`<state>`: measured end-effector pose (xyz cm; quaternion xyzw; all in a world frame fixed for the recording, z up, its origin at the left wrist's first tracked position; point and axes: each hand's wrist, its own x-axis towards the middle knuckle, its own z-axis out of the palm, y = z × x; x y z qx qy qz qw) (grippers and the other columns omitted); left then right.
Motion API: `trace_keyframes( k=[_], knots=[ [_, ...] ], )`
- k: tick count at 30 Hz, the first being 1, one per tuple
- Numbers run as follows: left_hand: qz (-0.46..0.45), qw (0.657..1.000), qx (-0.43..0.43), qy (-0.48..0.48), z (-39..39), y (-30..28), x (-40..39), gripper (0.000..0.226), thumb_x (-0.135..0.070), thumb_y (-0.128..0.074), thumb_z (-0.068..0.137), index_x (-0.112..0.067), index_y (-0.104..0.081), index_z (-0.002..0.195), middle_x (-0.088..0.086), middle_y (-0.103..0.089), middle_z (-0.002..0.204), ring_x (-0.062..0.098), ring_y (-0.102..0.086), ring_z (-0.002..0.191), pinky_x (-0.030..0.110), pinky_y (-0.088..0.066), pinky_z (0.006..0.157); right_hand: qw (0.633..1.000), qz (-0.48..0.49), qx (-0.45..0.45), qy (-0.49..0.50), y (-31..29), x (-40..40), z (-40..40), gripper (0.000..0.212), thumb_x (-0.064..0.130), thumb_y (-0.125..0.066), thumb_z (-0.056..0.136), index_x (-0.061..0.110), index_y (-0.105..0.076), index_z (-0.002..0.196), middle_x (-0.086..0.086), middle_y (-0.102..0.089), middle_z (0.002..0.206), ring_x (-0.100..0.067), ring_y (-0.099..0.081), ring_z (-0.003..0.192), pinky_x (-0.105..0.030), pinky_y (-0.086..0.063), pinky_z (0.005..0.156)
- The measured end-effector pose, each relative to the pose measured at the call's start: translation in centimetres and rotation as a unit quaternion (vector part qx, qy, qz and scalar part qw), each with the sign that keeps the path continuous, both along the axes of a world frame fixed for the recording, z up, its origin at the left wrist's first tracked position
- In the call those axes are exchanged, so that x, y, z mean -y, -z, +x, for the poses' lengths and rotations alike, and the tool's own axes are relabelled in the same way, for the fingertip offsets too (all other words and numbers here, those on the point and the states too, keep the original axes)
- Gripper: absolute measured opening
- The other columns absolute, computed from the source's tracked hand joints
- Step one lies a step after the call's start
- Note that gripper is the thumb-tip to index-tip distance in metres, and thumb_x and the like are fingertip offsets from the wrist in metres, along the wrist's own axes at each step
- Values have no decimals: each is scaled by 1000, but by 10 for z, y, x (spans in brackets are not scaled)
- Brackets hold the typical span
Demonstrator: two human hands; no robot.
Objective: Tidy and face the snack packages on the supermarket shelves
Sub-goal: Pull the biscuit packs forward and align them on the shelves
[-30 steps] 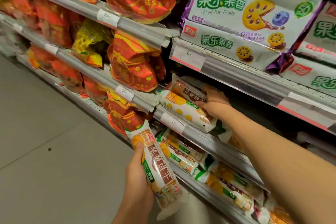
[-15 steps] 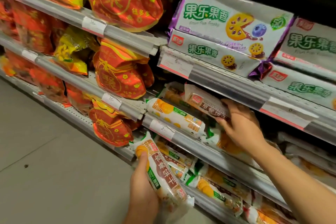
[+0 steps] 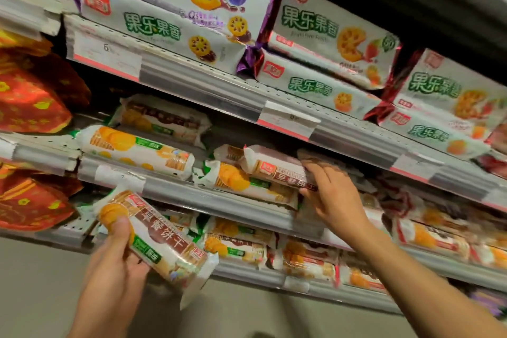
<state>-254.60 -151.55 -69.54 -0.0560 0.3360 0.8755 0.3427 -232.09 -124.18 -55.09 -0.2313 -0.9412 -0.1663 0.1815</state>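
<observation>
Left hand: the left hand (image 3: 109,269) grips one biscuit roll (image 3: 156,241) round its middle, thumb on the orange end, held tilted in front of the lower shelf's left part, off the shelf.
Right hand: the right hand (image 3: 333,195) reaches into the middle shelf (image 3: 219,200); its grip is curled onto the right end of one brown-banded roll (image 3: 274,166), which lies on top of other rolls there.
Middle shelf, rolls: five can be counted at left and centre: two stacked at the left, one far and one near the rail, and three under and beside the right hand. Those further right are too blurred to count.
Lower shelf (image 3: 247,271): a row of the same rolls lying on their sides behind the held one and on to the right; blur prevents a sure count.
Top shelf (image 3: 192,77): six white fruit biscuit packs in three stacks of two; the left stack (image 3: 170,8) has purple ends, the middle stack (image 3: 323,52) and right stack (image 3: 444,107) red ends.
Price tags: two white tags with red lower edges show clearly on the top shelf's rail, one at left (image 3: 107,57) and one at centre (image 3: 288,119).
Far left: red and gold bags (image 3: 30,101) on three shelf levels, partly cut off by the frame.
</observation>
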Motion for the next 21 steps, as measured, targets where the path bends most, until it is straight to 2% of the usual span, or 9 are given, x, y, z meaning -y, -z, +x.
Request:
trace_keyframes(
  k=[2,4,5,9,12,14,17,19,21],
  knots=[
    [10,1000,16,2,-4,3,0,111,-61,-97,25,-16,-62,120,5,-79,87,18,-77,82,41,-63,60,999,-18,-15,31,-5,-10,18,53,32,-67,92,9,-53,137,-15,-66,116,-37,-63,99,-46,-55,79],
    [8,999,39,3,-6,4,2,120,-59,-100,13,-17,-64,120,5,-79,97,23,-76,91,46,-63,61,997,-37,-23,65,-8,-22,39,52,35,-63,94,9,-51,137,-16,-66,109,-39,-64,92,-45,-55,74],
    [11,999,36,6,-6,4,3,118,-56,-101,15,-17,-64,121,6,-79,103,24,-75,96,49,-63,64,995,-43,-20,86,-9,-26,50,51,40,-58,96,9,-50,136,-17,-67,106,-39,-65,87,-45,-55,71],
    [-9,1000,7,11,2,-3,6,102,-48,-98,36,-14,-64,125,5,-77,111,21,-75,98,55,-59,81,989,-30,3,143,-11,-45,89,55,54,-39,95,7,-57,117,-15,-65,81,-38,-61,70,-40,-44,58],
    [7,1000,10,10,2,-7,10,47,-35,-75,81,-12,-64,121,7,-75,116,22,-75,99,50,-59,87,988,-23,-3,155,-14,-56,108,52,58,-33,99,11,-53,92,-15,-62,77,-37,-59,68,-36,-33,59],
    [9,1000,19,9,3,-11,12,40,-31,-68,86,-14,-63,123,8,-73,121,25,-72,105,47,-58,91,984,-48,3,174,-17,-62,117,55,64,-26,98,15,-50,89,-10,-60,76,-32,-55,68,-35,-32,60],
    [23,1000,14,8,4,-14,13,58,-33,-71,88,-15,-56,140,9,-70,128,25,-68,117,44,-62,79,976,-101,43,190,-29,-62,117,66,73,-19,89,17,-54,93,-1,-57,72,-23,-48,67,-34,-30,58],
    [14,1000,6,21,5,-13,12,91,-42,-89,61,-14,-56,141,9,-72,125,27,-71,112,45,-63,73,968,-124,79,202,-33,-62,111,69,65,-31,93,7,-62,113,-12,-64,83,-19,-46,74,-33,-29,59],
    [-15,1000,-3,24,5,-13,11,121,-47,-96,32,-13,-56,140,10,-73,122,27,-73,107,48,-63,73,955,-160,88,234,-34,-64,105,62,59,-44,100,4,-59,126,-9,-62,85,-19,-48,76,-33,-32,63]
  ],
)
